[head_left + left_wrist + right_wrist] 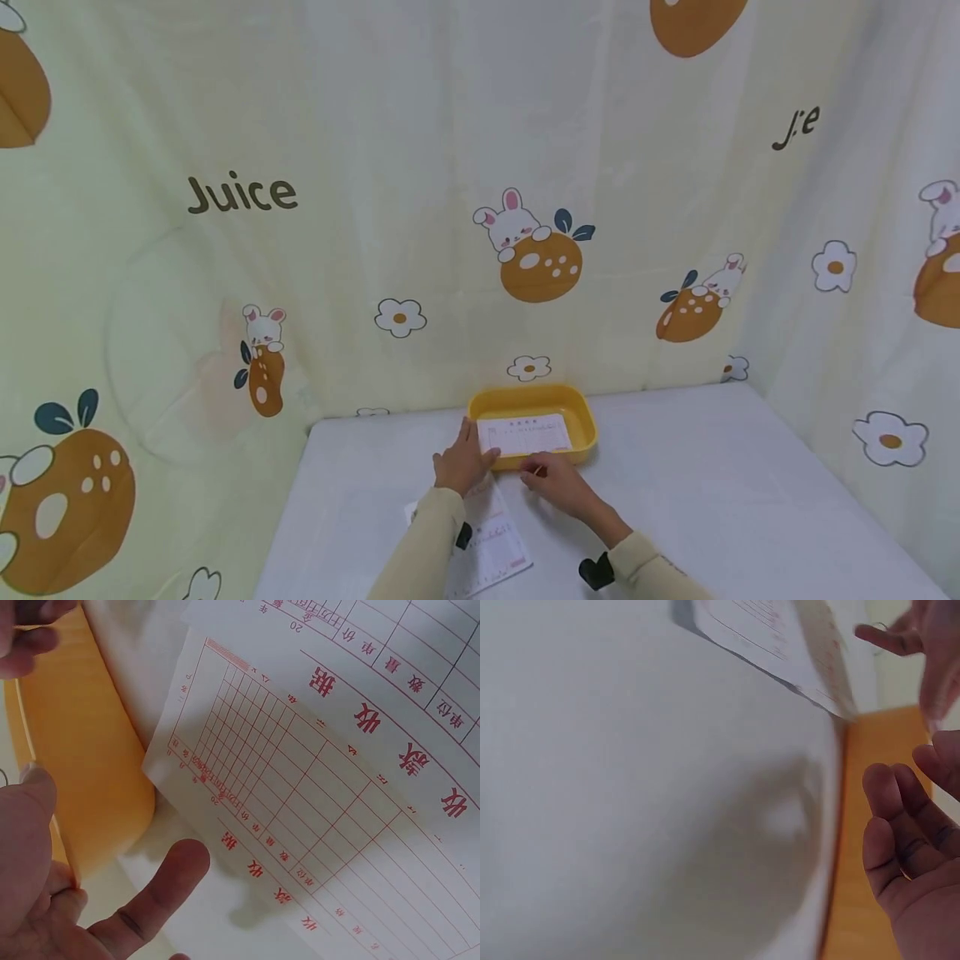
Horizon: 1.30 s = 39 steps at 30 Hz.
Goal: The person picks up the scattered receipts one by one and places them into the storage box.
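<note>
A yellow tray (585, 429) stands at the back of the white table, and a printed receipt form (525, 433) lies in it. My left hand (461, 461) touches the tray's front left corner, thumb at the rim and one finger extended, as the left wrist view shows. My right hand (558, 483) is just before the tray's front wall, its fingers loosely bent; nothing shows between them in the right wrist view. More receipt forms (495, 554) with red printing lie overlapping on the table below my left hand, partly covered by the left sleeve.
The white tabletop (712, 500) extends to both sides of the tray. Behind it hangs a pale curtain (420, 208) printed with rabbits, fruit and flowers, close to the tray's back edge. Black heart-shaped patches (596, 572) show by the sleeves.
</note>
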Motion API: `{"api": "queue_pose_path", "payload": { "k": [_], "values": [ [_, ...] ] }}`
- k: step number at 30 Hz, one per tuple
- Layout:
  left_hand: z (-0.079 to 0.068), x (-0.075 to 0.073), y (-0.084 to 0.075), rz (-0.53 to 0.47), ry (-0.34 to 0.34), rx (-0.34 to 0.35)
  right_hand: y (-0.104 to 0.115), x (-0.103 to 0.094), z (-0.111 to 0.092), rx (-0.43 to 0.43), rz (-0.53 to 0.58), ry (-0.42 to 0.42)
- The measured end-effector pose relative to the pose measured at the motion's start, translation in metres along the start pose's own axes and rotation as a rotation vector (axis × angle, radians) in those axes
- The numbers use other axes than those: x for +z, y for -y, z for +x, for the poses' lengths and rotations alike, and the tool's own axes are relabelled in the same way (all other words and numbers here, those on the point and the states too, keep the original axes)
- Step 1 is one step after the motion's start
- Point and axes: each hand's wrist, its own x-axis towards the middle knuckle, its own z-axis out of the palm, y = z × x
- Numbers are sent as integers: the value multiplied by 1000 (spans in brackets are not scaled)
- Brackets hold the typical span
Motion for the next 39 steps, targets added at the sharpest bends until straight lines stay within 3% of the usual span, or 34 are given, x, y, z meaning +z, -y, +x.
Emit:
{"api": "queue_pose_path", "payload": {
  "k": [7,8,12,14,15,30,39],
  "values": [
    [2,1,1,-10,-1,-8,-14,25,-4,-40,22,134],
    [1,1,2,-16,-2,-8,-26,31,-3,-71,14,143],
    [1,-1,4,4,3,1,-31,40,-5,-98,16,182],
    [2,-1,5,19,-3,15,-31,43,-6,-83,17,188],
    [3,-1,6,27,-7,20,-21,41,-8,-44,24,194],
    [6,0,15,41,-25,29,-24,57,-12,-31,-199,116],
    [3,-4,17,6,-10,13,-24,56,-14,-29,-143,103]
  ]
}}
